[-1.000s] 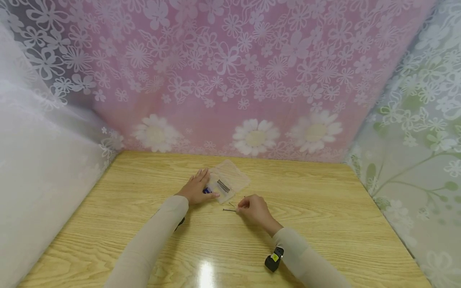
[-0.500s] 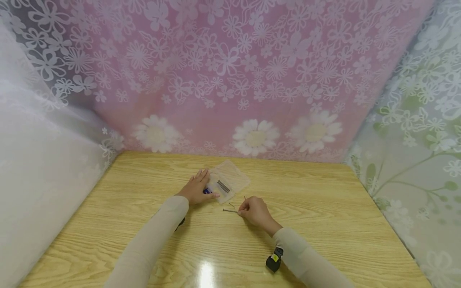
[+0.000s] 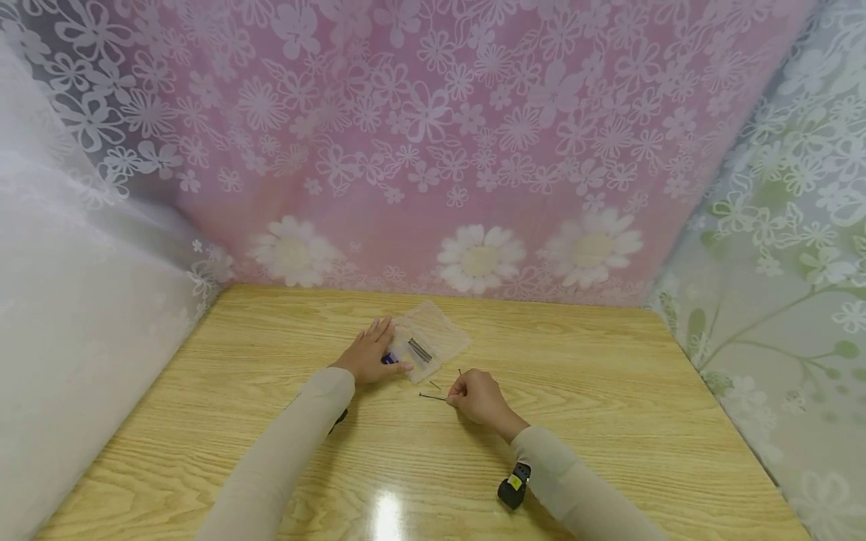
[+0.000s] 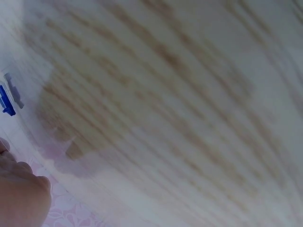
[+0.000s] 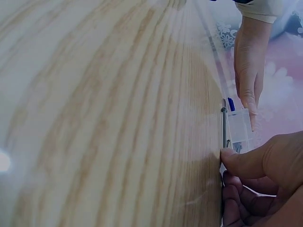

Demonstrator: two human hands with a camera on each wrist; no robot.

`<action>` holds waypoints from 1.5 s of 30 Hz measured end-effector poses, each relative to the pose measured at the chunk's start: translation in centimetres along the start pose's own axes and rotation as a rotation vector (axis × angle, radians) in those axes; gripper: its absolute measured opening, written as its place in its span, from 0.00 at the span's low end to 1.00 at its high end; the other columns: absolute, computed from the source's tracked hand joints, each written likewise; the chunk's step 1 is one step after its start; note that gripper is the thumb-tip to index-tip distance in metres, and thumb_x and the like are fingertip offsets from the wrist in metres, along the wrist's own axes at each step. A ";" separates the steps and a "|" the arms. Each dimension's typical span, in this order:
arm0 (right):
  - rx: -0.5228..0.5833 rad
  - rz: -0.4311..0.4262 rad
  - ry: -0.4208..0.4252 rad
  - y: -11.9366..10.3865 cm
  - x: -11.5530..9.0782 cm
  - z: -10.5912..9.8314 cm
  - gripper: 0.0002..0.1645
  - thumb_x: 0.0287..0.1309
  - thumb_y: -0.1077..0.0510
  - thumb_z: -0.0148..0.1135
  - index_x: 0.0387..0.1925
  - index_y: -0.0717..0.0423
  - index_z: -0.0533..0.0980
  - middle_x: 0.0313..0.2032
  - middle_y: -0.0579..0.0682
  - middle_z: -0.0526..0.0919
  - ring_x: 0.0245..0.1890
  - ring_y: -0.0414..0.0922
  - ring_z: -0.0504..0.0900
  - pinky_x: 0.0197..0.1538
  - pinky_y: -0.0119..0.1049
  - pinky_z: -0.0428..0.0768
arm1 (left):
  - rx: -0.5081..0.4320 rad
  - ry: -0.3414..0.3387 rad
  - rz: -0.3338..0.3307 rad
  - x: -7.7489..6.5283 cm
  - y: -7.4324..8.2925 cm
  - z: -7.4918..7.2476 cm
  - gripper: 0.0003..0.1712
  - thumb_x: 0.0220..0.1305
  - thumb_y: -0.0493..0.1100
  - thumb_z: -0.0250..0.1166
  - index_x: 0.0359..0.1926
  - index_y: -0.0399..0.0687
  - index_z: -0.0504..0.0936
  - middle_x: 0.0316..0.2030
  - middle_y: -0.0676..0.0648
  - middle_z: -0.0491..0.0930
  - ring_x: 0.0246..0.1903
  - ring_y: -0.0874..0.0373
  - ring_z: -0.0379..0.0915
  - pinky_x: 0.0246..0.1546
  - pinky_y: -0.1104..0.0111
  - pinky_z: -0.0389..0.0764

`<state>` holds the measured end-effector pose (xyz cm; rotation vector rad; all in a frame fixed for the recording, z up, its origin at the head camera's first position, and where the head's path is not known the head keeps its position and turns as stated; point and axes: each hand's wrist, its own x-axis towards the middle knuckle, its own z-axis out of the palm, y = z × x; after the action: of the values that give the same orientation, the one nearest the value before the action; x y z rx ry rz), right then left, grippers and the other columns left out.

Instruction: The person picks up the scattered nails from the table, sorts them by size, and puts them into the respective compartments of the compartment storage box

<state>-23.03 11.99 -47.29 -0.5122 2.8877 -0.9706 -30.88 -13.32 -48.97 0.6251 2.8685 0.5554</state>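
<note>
Right grip (image 3: 473,394) on nail (image 3: 430,395) beside case (image 3: 428,344)

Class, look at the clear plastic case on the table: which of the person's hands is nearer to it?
Left. The left hand rests on the clear plastic case at its near-left end. The right hand lies apart from it, nearer the person, pinching a thin metal pin.

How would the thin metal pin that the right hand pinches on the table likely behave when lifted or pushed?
The metal pin looks straight, so probably stiff. Its round, thin shaft would likely roll on the glossy table. Being so slim, it probably weighs little and could slip from the right hand.
</note>
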 end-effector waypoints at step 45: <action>0.154 0.227 0.149 -2.0 6.9 -0.8 0.09 0.57 0.60 0.67 0.26 0.62 0.85 0.30 0.53 0.86 0.26 0.43 0.80 0.27 0.35 0.78 | -0.007 -0.006 -0.004 -0.3 0.5 -0.4 0.61 0.58 0.77 0.51 0.76 0.43 0.40 0.76 0.44 0.35 0.74 0.48 0.27 0.72 0.49 0.38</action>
<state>-29.11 8.70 -45.11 -0.1025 2.8805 -1.2260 -30.54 -13.18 -48.44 0.6180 2.8606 0.5615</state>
